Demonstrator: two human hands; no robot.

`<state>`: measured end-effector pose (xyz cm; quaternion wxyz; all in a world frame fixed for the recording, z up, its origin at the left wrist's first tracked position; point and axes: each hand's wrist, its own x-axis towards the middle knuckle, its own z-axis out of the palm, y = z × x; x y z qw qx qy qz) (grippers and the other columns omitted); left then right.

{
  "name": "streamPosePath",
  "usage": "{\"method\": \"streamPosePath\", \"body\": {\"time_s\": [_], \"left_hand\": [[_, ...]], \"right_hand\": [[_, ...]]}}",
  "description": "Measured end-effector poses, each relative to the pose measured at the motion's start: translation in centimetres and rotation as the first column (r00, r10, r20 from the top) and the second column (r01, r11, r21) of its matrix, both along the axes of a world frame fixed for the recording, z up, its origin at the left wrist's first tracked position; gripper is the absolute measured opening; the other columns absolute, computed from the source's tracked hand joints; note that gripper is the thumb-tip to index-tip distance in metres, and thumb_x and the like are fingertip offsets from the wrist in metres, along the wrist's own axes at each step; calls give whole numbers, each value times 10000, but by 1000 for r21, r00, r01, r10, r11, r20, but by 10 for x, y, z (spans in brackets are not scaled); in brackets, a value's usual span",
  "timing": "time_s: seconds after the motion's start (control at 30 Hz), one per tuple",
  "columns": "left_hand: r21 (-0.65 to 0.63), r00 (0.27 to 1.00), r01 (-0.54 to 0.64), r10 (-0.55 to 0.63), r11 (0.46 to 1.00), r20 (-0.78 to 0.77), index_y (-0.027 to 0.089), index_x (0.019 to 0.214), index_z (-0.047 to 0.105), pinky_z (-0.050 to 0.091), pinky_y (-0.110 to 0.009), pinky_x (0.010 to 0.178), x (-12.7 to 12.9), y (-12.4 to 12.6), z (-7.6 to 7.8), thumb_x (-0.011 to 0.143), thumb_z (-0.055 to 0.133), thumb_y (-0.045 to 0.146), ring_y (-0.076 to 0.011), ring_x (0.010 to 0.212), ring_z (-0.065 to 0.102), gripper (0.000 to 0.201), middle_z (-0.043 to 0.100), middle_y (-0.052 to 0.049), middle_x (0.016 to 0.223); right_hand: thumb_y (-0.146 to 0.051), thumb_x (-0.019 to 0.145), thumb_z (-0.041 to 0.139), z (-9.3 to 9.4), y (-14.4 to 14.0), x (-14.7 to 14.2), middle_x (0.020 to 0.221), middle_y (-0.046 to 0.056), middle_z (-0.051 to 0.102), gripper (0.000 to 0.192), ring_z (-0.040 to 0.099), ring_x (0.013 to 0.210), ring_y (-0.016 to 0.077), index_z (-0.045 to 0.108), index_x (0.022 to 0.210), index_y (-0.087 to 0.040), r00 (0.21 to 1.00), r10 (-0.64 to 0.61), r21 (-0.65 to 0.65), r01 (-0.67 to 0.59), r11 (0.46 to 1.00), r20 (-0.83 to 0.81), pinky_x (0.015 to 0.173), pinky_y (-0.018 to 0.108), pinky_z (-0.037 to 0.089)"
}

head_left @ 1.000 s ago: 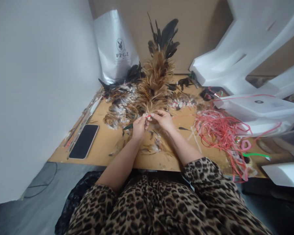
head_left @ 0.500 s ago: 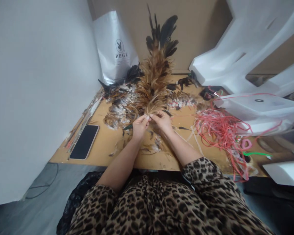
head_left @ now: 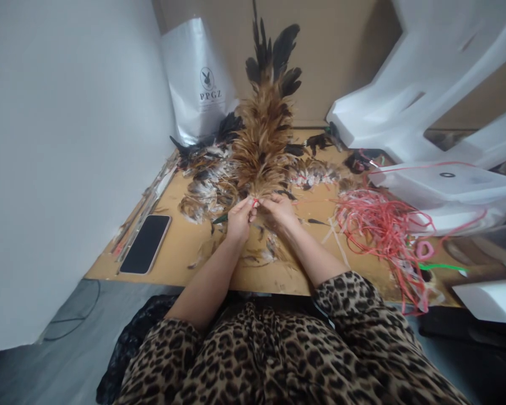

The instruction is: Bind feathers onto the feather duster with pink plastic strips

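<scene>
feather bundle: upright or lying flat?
Upright. The feather bundle stands off the table, dark tips up against the cardboard, its base pinched between left hand and right hand.

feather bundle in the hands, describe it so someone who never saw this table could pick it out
On the wooden table, look at its middle, where the left hand and right hand meet. The feather bundle rises upright from their grip. Unlike the loose feathers lying flat around it, it stands tall, tan below and black at the tip.
</scene>
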<state>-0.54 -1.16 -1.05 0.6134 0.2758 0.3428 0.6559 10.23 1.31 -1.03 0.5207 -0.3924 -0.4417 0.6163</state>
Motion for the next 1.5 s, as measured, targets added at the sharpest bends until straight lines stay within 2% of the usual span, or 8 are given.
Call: {"method": "streamPosePath", "body": {"time_s": [0.17, 0.37, 0.47, 0.6, 0.8, 1.03, 1.3, 1.5], "left_hand": [[-2, 999, -40, 41, 999, 14, 123, 789, 691, 203, -160, 399, 0, 2, -1, 563, 787, 267, -18, 475, 403, 284, 576, -7, 651], [17, 999, -41, 41, 999, -1, 133, 868, 709, 203, -156, 404, 0, 2, -4, 571, 784, 246, -15, 474, 372, 326, 542, 12, 613], [25, 1000, -27, 27, 999, -5, 130, 881, 711, 201, -158, 406, 0, 2, -3, 582, 777, 237, -12, 473, 353, 324, 552, 7, 631], [26, 999, -26, 26, 999, 24, 129, 836, 711, 197, -161, 408, -1, 1, 1, 572, 778, 228, -14, 482, 346, 290, 549, 6, 635], [19, 998, -43, 42, 999, 38, 127, 817, 711, 198, -159, 412, -1, 1, 3, 556, 781, 216, -13, 488, 350, 285, 554, 6, 643], [34, 997, -73, 72, 997, 16, 135, 895, 709, 199, -166, 417, 1, 1, 2, 570, 757, 182, -14, 482, 341, 332, 528, 25, 613], [32, 996, -69, 67, 997, 52, 122, 860, 697, 197, -158, 407, -1, 0, 3, 574, 765, 212, -13, 476, 347, 308, 511, 29, 591], [35, 999, -44, 44, 998, 0, 123, 858, 695, 209, -144, 408, 1, -2, 6, 560, 783, 218, -2, 489, 361, 324, 570, 13, 670]], "right_hand": [[-374, 555, 774, 5, -5, -1, 594, -2, 637, 286, 541, 514, 101, 612, 645, -157, 998, -60, -57, 59, 997, -28, 556, 242, 439], [-382, 509, 800, 14, -8, -5, 655, 17, 664, 339, 580, 598, 130, 648, 704, -151, 998, -55, 6, 55, 998, 31, 626, 264, 460], [-398, 553, 770, 9, -6, -5, 586, 8, 629, 300, 552, 555, 126, 635, 656, -151, 1000, 5, -2, -5, 1000, -19, 588, 265, 449], [-320, 534, 777, 0, -2, -3, 570, -6, 606, 240, 519, 532, 99, 616, 600, -154, 997, -35, -69, 30, 997, -65, 536, 232, 406], [-296, 502, 803, -1, -2, -1, 593, -10, 610, 283, 515, 539, 77, 644, 678, -142, 985, 30, -136, -53, 989, -171, 485, 196, 363], [-292, 493, 800, -4, -3, -6, 581, -13, 601, 272, 519, 551, 84, 629, 641, -142, 989, -44, -151, 23, 988, -139, 493, 201, 361], [-259, 465, 799, 1, -4, -3, 583, -5, 605, 265, 526, 557, 97, 610, 613, -147, 979, 10, -137, -39, 990, -202, 500, 216, 372], [-286, 490, 831, 1, -3, 0, 516, -19, 578, 305, 499, 497, 70, 562, 543, -151, 971, 47, -115, -75, 990, -232, 477, 192, 371]]}}
